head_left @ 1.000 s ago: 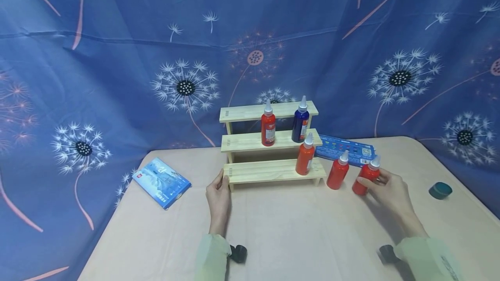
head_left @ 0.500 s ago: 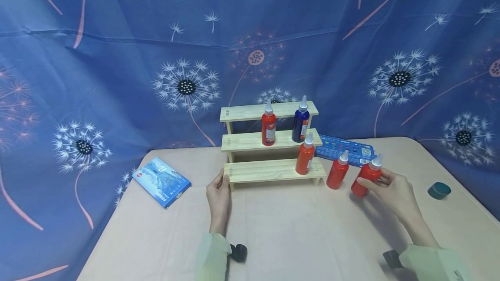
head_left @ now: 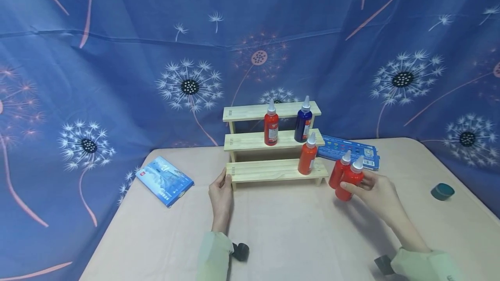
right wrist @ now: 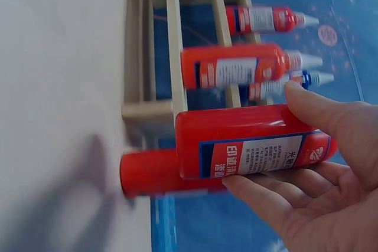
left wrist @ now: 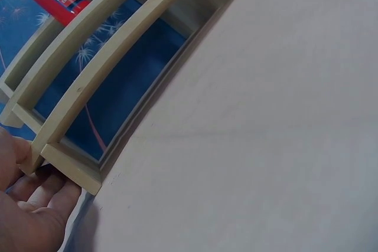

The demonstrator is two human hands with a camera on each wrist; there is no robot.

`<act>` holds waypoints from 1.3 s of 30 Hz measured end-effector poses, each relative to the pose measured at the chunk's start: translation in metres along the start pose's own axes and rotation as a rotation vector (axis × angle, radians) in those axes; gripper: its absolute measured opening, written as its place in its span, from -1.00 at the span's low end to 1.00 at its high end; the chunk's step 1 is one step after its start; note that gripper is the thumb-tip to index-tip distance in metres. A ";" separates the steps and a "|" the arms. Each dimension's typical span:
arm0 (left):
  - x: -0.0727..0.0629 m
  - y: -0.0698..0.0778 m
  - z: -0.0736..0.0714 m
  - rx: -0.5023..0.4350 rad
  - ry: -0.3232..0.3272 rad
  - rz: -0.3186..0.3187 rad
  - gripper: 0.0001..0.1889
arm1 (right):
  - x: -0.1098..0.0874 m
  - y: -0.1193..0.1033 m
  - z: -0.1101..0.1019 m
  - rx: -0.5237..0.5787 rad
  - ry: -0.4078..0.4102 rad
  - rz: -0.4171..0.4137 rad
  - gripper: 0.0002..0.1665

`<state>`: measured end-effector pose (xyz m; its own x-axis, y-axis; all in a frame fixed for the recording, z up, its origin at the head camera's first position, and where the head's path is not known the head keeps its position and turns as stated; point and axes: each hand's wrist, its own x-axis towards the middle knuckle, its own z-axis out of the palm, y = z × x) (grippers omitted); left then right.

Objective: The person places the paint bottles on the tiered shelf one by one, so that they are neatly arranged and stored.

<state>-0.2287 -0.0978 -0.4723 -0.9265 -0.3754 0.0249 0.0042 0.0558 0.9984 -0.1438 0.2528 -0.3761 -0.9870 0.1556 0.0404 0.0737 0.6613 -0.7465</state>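
The red paint bottle [head_left: 349,184] in my right hand [head_left: 376,194] is smooth, glossy plastic with a printed paper label and a whitish plastic nozzle. The stepped shelf [head_left: 273,144] my left hand [head_left: 221,195] touches is pale, unpainted wood, matt, with visible grain. The table [head_left: 297,237] wears a matt beige cloth. The backdrop [head_left: 117,55] is printed blue fabric, softly creased. The blue packet [head_left: 164,181] looks like glossy card.

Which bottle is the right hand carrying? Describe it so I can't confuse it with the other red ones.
Start at the three-step wooden rack on the table. Just off its right end two red bottles overlap. The carried one is nearer the camera, lifted and tilted in the right hand, while its neighbour stands on the table.
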 end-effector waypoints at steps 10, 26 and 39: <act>0.001 -0.002 0.001 0.001 0.012 0.010 -0.61 | -0.001 -0.027 0.031 0.048 -0.105 -0.008 -0.13; -0.001 0.000 0.002 0.000 0.015 0.010 -0.62 | -0.003 -0.050 0.066 0.115 -0.116 -0.104 -0.33; 0.001 -0.001 0.002 0.014 0.018 0.006 -0.62 | 0.005 -0.063 0.080 0.119 -0.118 -0.148 -0.31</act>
<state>-0.2305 -0.0969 -0.4738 -0.9195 -0.3919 0.0318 0.0041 0.0713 0.9974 -0.1646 0.1530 -0.3823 -0.9962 -0.0282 0.0828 -0.0838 0.5779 -0.8118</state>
